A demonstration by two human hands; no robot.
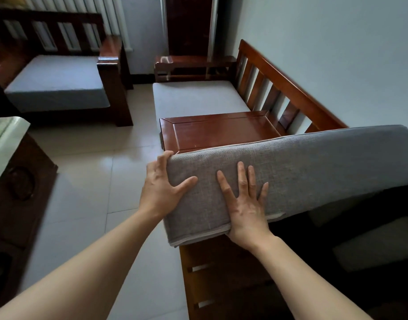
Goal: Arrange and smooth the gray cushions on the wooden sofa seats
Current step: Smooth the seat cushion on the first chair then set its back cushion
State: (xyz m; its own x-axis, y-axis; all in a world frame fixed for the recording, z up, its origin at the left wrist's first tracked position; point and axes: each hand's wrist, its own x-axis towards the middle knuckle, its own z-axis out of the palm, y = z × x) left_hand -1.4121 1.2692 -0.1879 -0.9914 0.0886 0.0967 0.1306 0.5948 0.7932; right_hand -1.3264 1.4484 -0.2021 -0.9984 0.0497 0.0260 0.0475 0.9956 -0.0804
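Observation:
A gray cushion point(313, 172) is tipped up on its edge over the near seat of the wooden sofa point(223, 273), whose slatted base shows below. My left hand point(162, 188) grips the cushion's left end, thumb on the front face and fingers wrapped over the top corner. My right hand point(246, 204) lies flat on the front face with fingers spread and straight. A bare wooden middle panel point(221, 130) sits beyond it. A second gray cushion point(196, 98) lies flat on the far seat.
A separate wooden armchair point(110, 72) with its own gray cushion point(57, 82) stands at the back left. A dark wooden table point(18, 181) with a white sheet is at the left. Pale tiled floor point(90, 172) lies between. The wall runs behind the sofa backrest point(288, 82).

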